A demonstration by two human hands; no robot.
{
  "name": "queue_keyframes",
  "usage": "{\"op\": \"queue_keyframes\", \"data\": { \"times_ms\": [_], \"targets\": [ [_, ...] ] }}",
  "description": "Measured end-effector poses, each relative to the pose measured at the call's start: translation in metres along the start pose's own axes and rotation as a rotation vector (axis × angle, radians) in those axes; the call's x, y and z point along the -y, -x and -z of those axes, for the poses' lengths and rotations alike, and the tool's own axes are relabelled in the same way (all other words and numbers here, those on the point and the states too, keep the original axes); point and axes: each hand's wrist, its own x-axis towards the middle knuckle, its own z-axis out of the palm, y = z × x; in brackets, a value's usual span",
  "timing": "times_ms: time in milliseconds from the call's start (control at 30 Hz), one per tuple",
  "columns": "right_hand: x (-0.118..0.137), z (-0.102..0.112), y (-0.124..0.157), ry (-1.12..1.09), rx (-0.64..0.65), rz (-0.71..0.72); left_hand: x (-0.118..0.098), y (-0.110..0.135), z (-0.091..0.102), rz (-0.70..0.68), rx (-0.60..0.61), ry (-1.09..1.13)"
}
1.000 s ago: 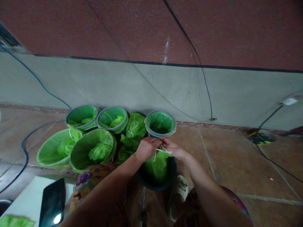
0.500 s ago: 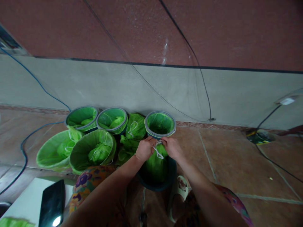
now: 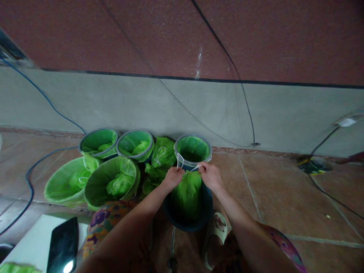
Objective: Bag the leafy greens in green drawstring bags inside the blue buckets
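Observation:
A green mesh bag [image 3: 187,197] stands bunched inside a dark bucket [image 3: 188,226] between my knees. My left hand [image 3: 174,178] pinches a white drawstring [image 3: 179,159] at the gathered neck, and a loop of it sticks up above the fingers. My right hand [image 3: 211,176] is closed on the string on the other side, where a white strand shows at its fingertips. Both hands sit at the top of the bag, a short way apart. Just beyond them is a grey-rimmed bucket [image 3: 210,159] lined with green mesh.
To the left are several buckets lined with green mesh, one of them the near bucket [image 3: 88,189]; bundles lie in them. A tied green bag [image 3: 163,151] leans by the wall. A phone [image 3: 63,242] lies on a white surface [image 3: 31,237]. Cables cross the wall and floor.
My hands have drawn slightly apart. The white string that hung down over the bag's front is now raised and pulled out to both sides at its neck.

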Motion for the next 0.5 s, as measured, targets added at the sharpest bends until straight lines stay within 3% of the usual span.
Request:
{"op": "queue_keyframes", "data": {
  "times_ms": [233, 367, 500],
  "targets": [
    [-0.001, -0.015, -0.002, -0.689, 0.006, 0.033, -0.007, 0.005, -0.008, 0.077, 0.097, 0.702],
    [0.009, -0.009, 0.002, -0.634, 0.043, 0.17, -0.007, 0.007, -0.01, 0.069, 0.197, 0.719],
    [0.014, -0.005, 0.005, -0.453, 0.091, 0.285, -0.007, 0.01, -0.011, -0.09, 0.366, 0.537]
  ]
}}
